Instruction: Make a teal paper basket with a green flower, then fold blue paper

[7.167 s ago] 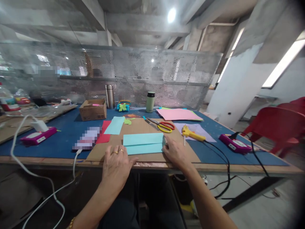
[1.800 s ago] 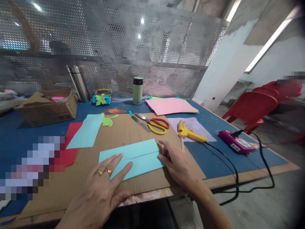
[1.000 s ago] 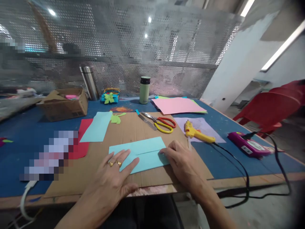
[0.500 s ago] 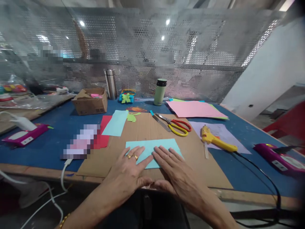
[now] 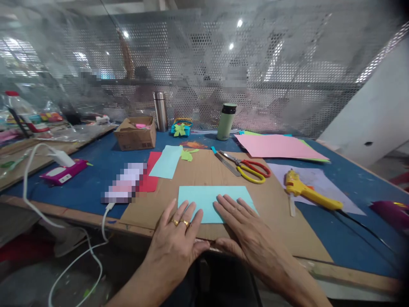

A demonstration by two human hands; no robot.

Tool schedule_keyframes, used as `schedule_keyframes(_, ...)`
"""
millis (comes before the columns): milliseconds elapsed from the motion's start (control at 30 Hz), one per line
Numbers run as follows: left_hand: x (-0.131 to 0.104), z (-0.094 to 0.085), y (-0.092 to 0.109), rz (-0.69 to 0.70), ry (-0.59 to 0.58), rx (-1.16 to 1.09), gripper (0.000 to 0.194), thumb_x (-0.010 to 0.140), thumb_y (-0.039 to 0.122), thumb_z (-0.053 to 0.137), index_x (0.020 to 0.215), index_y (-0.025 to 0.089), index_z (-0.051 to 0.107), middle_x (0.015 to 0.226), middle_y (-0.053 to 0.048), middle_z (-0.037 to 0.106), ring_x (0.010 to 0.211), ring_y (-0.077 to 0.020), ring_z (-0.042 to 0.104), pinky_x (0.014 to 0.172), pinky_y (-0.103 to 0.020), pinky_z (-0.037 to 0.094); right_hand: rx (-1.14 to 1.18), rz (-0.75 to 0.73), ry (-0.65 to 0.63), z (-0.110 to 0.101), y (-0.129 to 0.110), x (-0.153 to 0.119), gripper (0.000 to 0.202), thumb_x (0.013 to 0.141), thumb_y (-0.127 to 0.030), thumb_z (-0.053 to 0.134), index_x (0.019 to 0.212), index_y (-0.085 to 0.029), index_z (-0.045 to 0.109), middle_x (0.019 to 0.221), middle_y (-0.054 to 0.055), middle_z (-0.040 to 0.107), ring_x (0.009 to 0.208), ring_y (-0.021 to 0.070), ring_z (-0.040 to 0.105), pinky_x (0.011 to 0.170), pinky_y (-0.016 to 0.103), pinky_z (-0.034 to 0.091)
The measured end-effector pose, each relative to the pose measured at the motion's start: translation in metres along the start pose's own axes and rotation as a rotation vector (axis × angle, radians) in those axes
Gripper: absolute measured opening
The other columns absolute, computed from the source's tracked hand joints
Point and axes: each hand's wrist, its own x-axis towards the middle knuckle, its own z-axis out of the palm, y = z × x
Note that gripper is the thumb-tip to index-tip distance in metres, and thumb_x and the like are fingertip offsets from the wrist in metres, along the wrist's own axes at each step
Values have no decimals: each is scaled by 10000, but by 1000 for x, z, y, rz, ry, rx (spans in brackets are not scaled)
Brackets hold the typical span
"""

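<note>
- Nearest the viewer, the left hand (image 5: 177, 243) and right hand (image 5: 246, 232) lie flat with fingers spread, grasping nothing, pressing the near edge of a folded light-blue paper (image 5: 211, 198).
- The paper rests on a brown cardboard sheet (image 5: 204, 170) near the front edge of the blue surface (image 5: 92, 170).
- Beyond it lie yellow and red scissors (image 5: 251, 170); to the right, a yellow glue gun (image 5: 306, 192).
- Farther back stand a green flask (image 5: 226, 121), a steel flask (image 5: 160, 111) and a cardboard box (image 5: 136, 134).
</note>
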Motion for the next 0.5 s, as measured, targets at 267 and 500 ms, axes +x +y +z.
schedule_keyframes(267, -2, 0, 10, -71, 86, -15, 439, 1023, 405, 528, 1298, 85, 647, 1252, -156, 694, 1219, -299, 612, 1097, -503, 431, -2, -3, -5, 1, 1, 1, 729, 1005, -579, 493, 1613, -220, 315, 1630, 111, 380, 1515, 287, 352, 1205, 553, 383)
schedule_keyframes(500, -4, 1, 13, -111, 68, -22, 450, 1035, 397, 486, 1300, 71, 646, 1186, -174, 631, 1168, -310, 566, 1015, -494, 468, 22, 14, 4, 2, 2, 0, 733, 991, -576, 523, 1612, -241, 323, 1629, 100, 388, 1518, 295, 346, 1201, 565, 388)
